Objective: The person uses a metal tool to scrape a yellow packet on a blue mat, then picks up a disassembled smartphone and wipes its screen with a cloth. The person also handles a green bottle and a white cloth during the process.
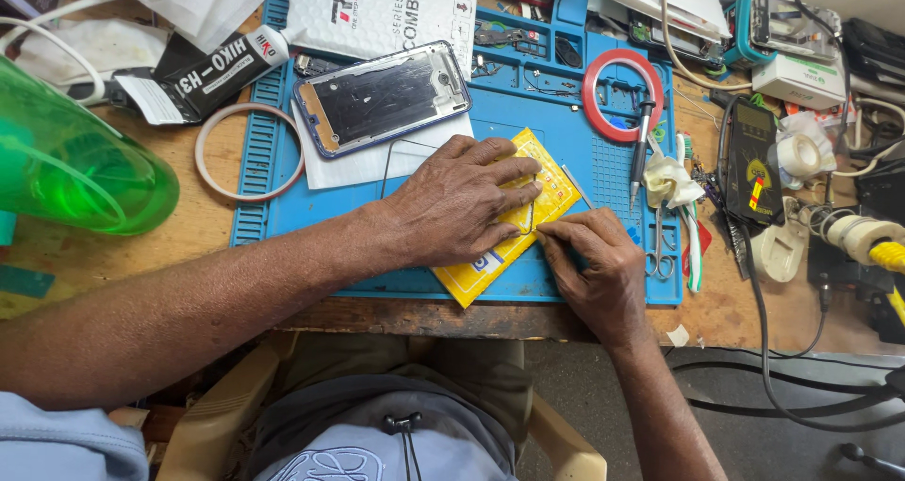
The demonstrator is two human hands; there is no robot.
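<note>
the left hand (pixel 462 203) lies flat on a yellow packet (pixel 542 194) in the middle of the blue work mat (pixel 528 114), its fingers (pixel 509 175) spread and pressing the packet down. the right hand (pixel 589 260) sits just beside it at the packet's lower right edge, fingertips pressed together as if pinching something thin there; what they pinch is too small to tell. behind the left hand an opened phone frame (pixel 382 97) rests on a white sheet, touching the mat. a red tape ring (pixel 622 95) lies at the mat's far right, tweezers (pixel 644 142) across it. a pale ring (pixel 247 151) straddles the mat's left edge on the wooden table (pixel 198 231), near a green bottle (pixel 75 161).
</note>
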